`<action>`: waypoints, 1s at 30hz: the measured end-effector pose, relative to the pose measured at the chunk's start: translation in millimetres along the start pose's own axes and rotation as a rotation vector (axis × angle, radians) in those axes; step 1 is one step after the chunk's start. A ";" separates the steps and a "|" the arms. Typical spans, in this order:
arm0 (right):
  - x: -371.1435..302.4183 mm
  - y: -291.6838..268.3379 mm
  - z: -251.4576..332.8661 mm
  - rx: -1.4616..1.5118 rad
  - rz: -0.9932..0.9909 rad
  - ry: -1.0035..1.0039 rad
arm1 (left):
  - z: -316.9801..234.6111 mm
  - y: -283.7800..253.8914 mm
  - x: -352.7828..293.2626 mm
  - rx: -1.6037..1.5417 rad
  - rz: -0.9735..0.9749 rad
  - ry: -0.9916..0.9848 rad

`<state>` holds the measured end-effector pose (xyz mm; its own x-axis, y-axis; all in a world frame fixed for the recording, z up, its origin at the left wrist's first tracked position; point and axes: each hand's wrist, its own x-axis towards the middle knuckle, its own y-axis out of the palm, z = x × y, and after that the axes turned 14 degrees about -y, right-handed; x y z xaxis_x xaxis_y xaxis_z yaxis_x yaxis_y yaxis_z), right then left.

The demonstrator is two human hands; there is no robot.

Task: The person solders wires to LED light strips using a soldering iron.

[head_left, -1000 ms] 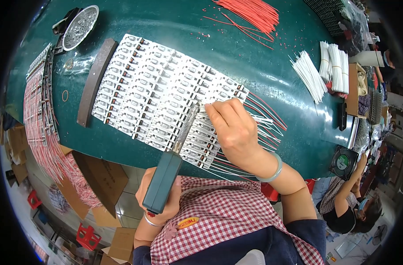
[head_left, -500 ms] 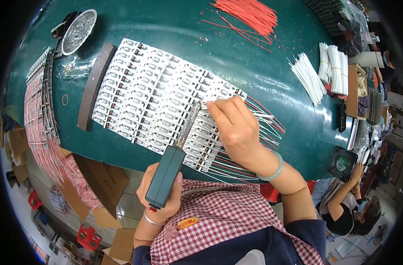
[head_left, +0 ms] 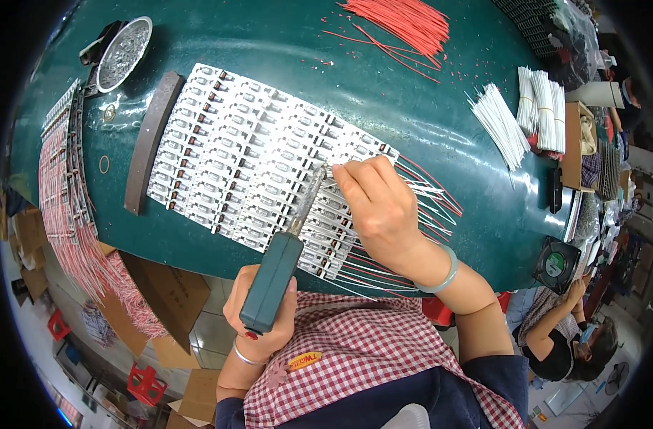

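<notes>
My left hand [head_left: 265, 314] is wrapped round the green handle of a soldering gun [head_left: 273, 282]. Its long silvery shaft slants up over the panel of white circuit boards [head_left: 251, 154], its end close to my right fingertips. My right hand [head_left: 380, 204] is closed in a pinch at the board's surface, on what looks like the end of a thin wire; the fingers largely cover it. Rows of small metal and dark parts fill the panel. Red and white wires [head_left: 430, 193] trail from its right end, some passing under my right hand.
A dark bar [head_left: 152, 143] lies along the panel's left end. Beyond are a metal bowl [head_left: 126, 56] and wired boards [head_left: 62, 179]. Red wires [head_left: 405, 28] lie at the back, white wire bundles [head_left: 501, 125] at right. A small fan [head_left: 557, 264] stands near a co-worker [head_left: 562, 343].
The soldering gun has shifted very slightly to the right, its handle tilting a little. My right hand stays nearly in place at the panel. The co-worker's hand by the fan has moved down a little.
</notes>
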<state>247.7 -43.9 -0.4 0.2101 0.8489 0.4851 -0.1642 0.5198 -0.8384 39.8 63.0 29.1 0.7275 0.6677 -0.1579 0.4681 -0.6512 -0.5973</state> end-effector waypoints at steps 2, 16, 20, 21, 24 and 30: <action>-0.3 1.1 -0.3 0.004 -0.002 0.001 | 9.0 0.0 -7.9 -0.022 -0.002 -0.032; -0.7 -4.3 -10.2 0.001 -0.055 -0.023 | 5.4 -2.7 -2.8 -0.027 -0.015 -0.040; -2.0 0.2 -16.4 -0.018 -0.047 -0.047 | -1.4 0.4 3.5 -0.040 -0.014 -0.045; -1.7 0.6 -16.6 -0.022 -0.044 -0.048 | -2.0 1.4 4.6 -0.066 -0.014 -0.047; -0.5 0.8 -15.3 -0.010 -0.038 -0.041 | -4.5 2.9 7.8 -0.073 -0.007 -0.030; 0.1 0.3 -15.2 -0.022 -0.014 -0.039 | -7.6 4.5 12.8 -0.035 0.020 -0.013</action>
<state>262.4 -45.1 -4.4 0.1745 0.8449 0.5056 -0.1400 0.5296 -0.8366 55.0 65.9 30.4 0.7305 0.6588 -0.1798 0.4707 -0.6766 -0.5663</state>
